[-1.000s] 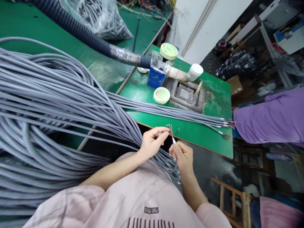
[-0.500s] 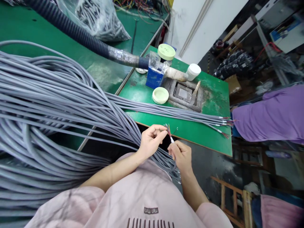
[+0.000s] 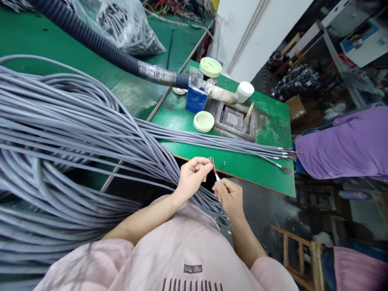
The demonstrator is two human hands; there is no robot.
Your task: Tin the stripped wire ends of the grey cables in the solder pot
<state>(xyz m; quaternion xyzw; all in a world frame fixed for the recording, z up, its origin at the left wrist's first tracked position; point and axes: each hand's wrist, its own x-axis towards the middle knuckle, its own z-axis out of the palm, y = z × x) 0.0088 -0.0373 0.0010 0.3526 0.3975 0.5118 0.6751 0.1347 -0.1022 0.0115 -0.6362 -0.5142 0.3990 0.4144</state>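
Observation:
My right hand [image 3: 229, 197] is closed round a grey cable just below its white-wrapped end [image 3: 217, 178]. Thin coloured wires [image 3: 214, 166] fan out from that end, reddish and dark ones among them. My left hand [image 3: 194, 174] pinches some of these wires between thumb and forefinger; which ones, the fingers hide. One dark wire [image 3: 222, 165] stands apart to the right. Behind my hands, several grey cables [image 3: 212, 140] lie across the green table [image 3: 182, 113], their stripped ends [image 3: 285, 169] near its right edge. More cable ends hang below my hands, in front of my body.
Big loops of grey cable [image 3: 60, 121] fill the left side. On the green table are a soldering pot [image 3: 234, 119], a pale green lid [image 3: 204, 121], a white cup [image 3: 245, 92] and a blue box [image 3: 195, 99] joined to a black hose [image 3: 100, 44]. A person in purple [image 3: 342, 141] is at right.
My left thumb and fingertips have closed further over the wires, so fewer of them show. The right hand keeps its hold on the cable. The view has shifted slightly.

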